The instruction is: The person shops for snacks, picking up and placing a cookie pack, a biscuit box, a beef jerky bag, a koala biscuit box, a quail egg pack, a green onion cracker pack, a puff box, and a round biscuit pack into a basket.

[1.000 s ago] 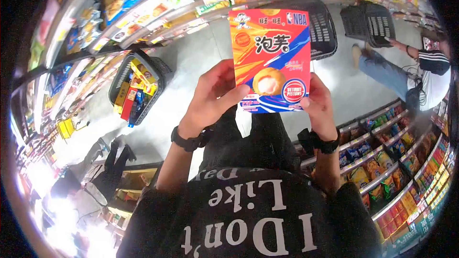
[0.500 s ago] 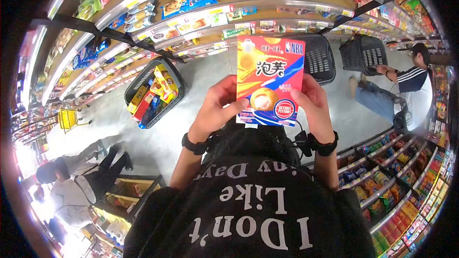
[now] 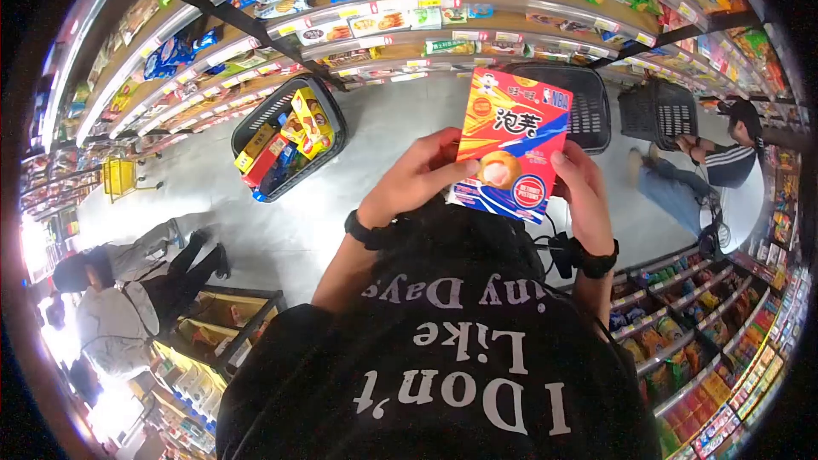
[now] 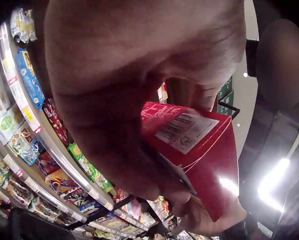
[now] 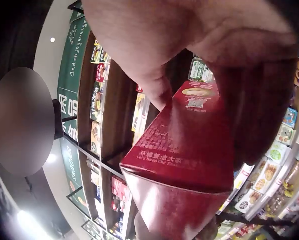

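Both hands hold a red, yellow and blue snack box (image 3: 515, 143) in front of the black shirt, its printed front facing up in the head view. At its left edge my left hand (image 3: 416, 177) grips it, thumb on the front and fingers behind. My right hand (image 3: 584, 198) pinches the right edge the same way. A white barcode label shows on the red side of the box (image 4: 189, 137) in the left wrist view. The right wrist view shows another red side of the box (image 5: 182, 135), with the right hand (image 5: 204, 45) around it.
A black basket (image 3: 336, 149) with several packages stands on the floor at left, and another black basket (image 3: 588, 119) is partly behind the box. Snack shelves (image 3: 375, 4) run along the far side. One person (image 3: 724, 158) is at right with a basket, another (image 3: 119, 315) at left.
The box and both hands have shifted right in the head view, and the box now tilts slightly clockwise. The view has swung so more of the upper shelves shows. Both hands keep their hold.
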`<state>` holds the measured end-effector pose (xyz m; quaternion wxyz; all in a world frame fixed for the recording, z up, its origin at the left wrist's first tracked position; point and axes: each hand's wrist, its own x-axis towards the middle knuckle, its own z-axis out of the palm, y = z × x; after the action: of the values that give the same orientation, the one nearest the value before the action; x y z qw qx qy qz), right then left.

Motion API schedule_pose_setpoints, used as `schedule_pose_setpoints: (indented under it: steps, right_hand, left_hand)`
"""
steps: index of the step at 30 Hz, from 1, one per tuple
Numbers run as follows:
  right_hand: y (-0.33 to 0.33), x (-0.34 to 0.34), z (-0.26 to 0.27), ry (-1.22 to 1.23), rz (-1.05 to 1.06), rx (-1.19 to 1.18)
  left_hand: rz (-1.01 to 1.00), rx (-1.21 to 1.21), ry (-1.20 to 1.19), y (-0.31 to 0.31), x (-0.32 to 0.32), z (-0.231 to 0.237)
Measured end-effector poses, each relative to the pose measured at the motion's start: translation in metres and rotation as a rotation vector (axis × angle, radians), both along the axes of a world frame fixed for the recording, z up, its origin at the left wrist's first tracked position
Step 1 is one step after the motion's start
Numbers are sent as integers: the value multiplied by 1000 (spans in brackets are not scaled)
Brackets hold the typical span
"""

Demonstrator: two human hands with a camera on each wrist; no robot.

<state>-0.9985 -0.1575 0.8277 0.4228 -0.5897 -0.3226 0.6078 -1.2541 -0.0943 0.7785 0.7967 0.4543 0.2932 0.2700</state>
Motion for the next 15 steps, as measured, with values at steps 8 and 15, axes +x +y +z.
schedule_pose_setpoints:
  steps: [8,15]
  right_hand:
    - [12,0,-2,51,30,63]
    - [13,1,1,51,5,84]
  left_hand:
    - [50,66,5,5,-3,0]
    - [31,100,68,14,-4,3]
